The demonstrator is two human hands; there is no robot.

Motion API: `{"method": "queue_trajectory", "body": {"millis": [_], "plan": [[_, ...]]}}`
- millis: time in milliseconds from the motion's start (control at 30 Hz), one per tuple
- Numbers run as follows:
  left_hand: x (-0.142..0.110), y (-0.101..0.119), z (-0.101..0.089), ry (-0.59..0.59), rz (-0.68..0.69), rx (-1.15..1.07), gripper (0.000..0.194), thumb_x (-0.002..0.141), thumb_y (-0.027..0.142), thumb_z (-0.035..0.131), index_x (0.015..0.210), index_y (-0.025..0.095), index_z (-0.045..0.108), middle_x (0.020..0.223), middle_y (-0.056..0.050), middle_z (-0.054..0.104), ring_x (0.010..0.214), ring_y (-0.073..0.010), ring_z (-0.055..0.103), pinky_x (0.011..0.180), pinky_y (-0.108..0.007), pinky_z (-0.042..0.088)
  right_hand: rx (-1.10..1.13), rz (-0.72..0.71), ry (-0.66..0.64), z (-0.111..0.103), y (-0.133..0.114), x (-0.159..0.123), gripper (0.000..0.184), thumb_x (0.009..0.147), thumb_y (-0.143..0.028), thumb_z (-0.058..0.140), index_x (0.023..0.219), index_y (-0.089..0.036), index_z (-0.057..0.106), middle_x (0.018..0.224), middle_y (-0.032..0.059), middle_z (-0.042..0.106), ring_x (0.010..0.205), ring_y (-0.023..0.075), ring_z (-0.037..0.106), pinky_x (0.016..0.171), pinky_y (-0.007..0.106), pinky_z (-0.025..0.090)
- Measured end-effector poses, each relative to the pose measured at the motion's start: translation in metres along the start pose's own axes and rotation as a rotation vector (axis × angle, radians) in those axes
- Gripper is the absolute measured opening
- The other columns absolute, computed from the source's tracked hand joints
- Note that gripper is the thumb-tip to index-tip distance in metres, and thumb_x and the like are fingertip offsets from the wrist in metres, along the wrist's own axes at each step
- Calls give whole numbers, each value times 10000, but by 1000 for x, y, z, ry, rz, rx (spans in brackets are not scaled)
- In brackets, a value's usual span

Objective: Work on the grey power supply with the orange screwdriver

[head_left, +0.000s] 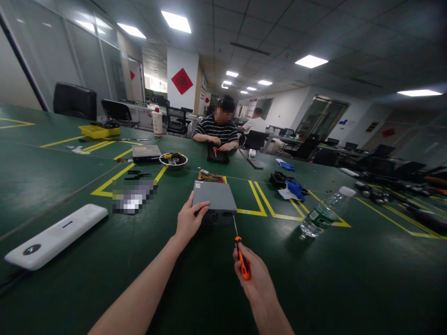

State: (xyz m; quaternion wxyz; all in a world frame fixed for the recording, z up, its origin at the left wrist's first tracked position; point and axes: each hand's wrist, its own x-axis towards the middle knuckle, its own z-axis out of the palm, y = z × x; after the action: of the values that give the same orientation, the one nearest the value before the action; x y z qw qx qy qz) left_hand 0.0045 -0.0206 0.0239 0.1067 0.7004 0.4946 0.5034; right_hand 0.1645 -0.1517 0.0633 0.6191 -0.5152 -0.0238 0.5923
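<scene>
A grey metal power supply box (214,197) lies on the green table (52,186), with coloured wires (210,177) trailing out of its far end. My left hand (189,220) grips the box's near left corner, thumb on top. My right hand (254,275) is closed around an orange-handled screwdriver (242,258). The thin shaft points at the box's near right corner, close to the fan grille.
A clear water bottle (323,212) lies at the right, a long white device (53,236) at the left. Farther off are a metal bowl with tools (173,159), blue gloves (295,188) and a yellow tray (98,131). A person in a striped shirt (216,130) works across the table.
</scene>
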Motion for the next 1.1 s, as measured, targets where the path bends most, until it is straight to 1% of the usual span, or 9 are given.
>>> {"method": "queue_trajectory", "body": {"millis": [200, 300, 400, 500, 667, 767, 900, 1000, 1100], "plan": [[0, 1, -1, -2, 6, -5, 265, 803, 389, 478, 965, 302, 668, 1365, -36, 410, 1175, -234, 473, 936, -375, 409, 81, 135, 2, 5, 0, 2, 93, 850, -177, 498, 868, -119, 569, 648, 12, 586, 486, 41, 548, 351, 92, 390], [0, 1, -1, 3, 10, -5, 261, 802, 382, 481, 966, 301, 668, 1361, -36, 415, 1174, -233, 475, 930, -372, 415, 119, 163, -24, 2, 0, 3, 104, 856, -177, 486, 889, -110, 558, 625, 3, 566, 442, 29, 505, 339, 94, 366], [0, 0, 0, 5, 14, 7, 260, 800, 378, 485, 973, 304, 664, 1362, -30, 415, 1169, -229, 480, 931, -373, 415, 191, 191, -89, -2, 1, 5, 130, 875, -177, 444, 889, -102, 549, 579, -21, 516, 396, 9, 430, 328, 89, 327], [0, -1, 1, 8, 13, 11, 258, 800, 381, 486, 968, 306, 666, 1365, -24, 411, 1169, -227, 480, 935, -364, 413, 189, 164, -130, -3, 1, 5, 145, 881, -174, 426, 864, -100, 549, 564, -29, 495, 381, 4, 391, 325, 92, 306], [0, 1, 2, 12, 9, 9, 266, 800, 392, 483, 976, 306, 662, 1365, -21, 411, 1195, -222, 454, 953, -363, 398, 56, 141, -140, 0, -10, 6, 187, 877, -185, 421, 788, -96, 559, 564, -17, 503, 367, 3, 372, 301, 98, 256], [0, 1, 2, 12, 4, 2, 267, 800, 398, 482, 973, 306, 663, 1372, -21, 402, 1198, -220, 451, 954, -357, 396, -69, 99, -144, -7, -17, 12, 168, 852, -183, 455, 761, -94, 567, 568, -11, 515, 373, 8, 394, 300, 102, 247], [0, 0, 3, 15, 13, -1, 264, 800, 391, 485, 971, 301, 664, 1366, -23, 409, 1188, -218, 461, 953, -356, 396, -295, -6, -174, -22, -25, 25, 129, 769, -247, 574, 760, -118, 574, 577, -21, 537, 403, 30, 454, 312, 113, 262], [0, -1, 4, 20, 15, 6, 264, 795, 387, 493, 975, 296, 664, 1357, -25, 422, 1187, -220, 462, 951, -361, 398, -467, -126, -231, -29, -30, 32, 241, 674, -350, 663, 715, -139, 554, 554, -34, 541, 394, 42, 453, 314, 131, 266], [-1, -1, 4, 22, 12, 8, 263, 793, 385, 497, 976, 295, 663, 1363, -27, 415, 1173, -219, 475, 949, -366, 400, -636, -223, -259, -30, -36, 34, 312, 645, -430, 667, 669, -155, 520, 546, -35, 553, 391, 54, 460, 329, 150, 298]]}}
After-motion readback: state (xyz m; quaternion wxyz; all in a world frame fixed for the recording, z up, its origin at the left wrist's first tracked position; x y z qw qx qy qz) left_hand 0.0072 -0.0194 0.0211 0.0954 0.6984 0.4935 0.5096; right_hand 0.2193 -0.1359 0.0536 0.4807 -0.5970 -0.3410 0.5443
